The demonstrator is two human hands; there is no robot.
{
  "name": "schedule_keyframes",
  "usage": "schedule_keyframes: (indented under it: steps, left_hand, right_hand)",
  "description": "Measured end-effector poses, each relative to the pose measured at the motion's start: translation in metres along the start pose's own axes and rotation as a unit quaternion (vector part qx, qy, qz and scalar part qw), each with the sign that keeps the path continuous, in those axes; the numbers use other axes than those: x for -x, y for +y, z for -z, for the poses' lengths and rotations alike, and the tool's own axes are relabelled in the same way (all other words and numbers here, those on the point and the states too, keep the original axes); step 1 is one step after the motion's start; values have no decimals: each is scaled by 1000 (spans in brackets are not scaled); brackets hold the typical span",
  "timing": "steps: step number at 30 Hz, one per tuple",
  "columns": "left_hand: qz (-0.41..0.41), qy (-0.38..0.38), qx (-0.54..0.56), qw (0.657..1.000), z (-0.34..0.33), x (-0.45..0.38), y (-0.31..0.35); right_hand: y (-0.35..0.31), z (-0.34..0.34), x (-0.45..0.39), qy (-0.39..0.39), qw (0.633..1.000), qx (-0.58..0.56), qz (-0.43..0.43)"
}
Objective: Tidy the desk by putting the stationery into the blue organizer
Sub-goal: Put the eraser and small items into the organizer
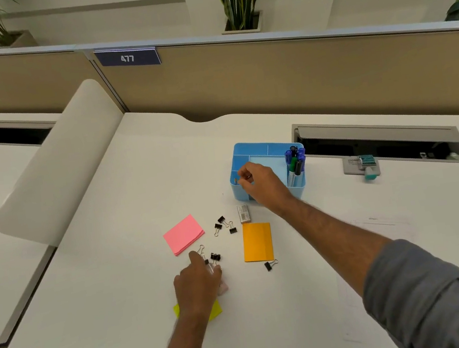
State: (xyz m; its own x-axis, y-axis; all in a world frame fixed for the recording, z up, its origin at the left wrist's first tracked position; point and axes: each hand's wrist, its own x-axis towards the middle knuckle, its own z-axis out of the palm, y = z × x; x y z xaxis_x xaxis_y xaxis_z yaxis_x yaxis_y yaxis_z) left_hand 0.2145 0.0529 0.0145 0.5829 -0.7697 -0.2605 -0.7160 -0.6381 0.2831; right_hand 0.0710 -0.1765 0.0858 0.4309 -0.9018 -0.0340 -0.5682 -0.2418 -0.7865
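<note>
Pens (295, 164) already in organizer (252, 153). Right hand (256, 183) over it, pinching small item. Left hand (199, 284), fingers straight, reaching clips (215, 257). Notepads (183, 234), eraser (243, 213) left.

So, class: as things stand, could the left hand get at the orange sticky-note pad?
Probably yes. The orange pad lies flat and uncovered on the desk, just right of the left hand, with only small binder clips between them.

Both hands' fingers (242, 179) seemingly curled.
</note>
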Motion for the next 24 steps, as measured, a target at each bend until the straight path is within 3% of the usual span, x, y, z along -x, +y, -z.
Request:
schedule_keyframes:
  steps: [7,11,14,18,24]
  left_hand:
    - [20,-37,165,985,9,-3,8]
    - [25,-72,361,930,19,-5,25]
    - [64,-84,462,881,30,-5,49]
    - [98,-87,512,849,40,-6,79]
    - [74,-91,547,829,46,-9,105]
  right_hand:
    - [6,5,22,21,996,-86,-27]
    - [13,9,48,-19,992,-119,-25]
    - [13,9,65,-106,983,-139,-56]
    - [6,11,78,-145,971,-175,-70]
    - [0,20,72,-78,976,-189,-73]
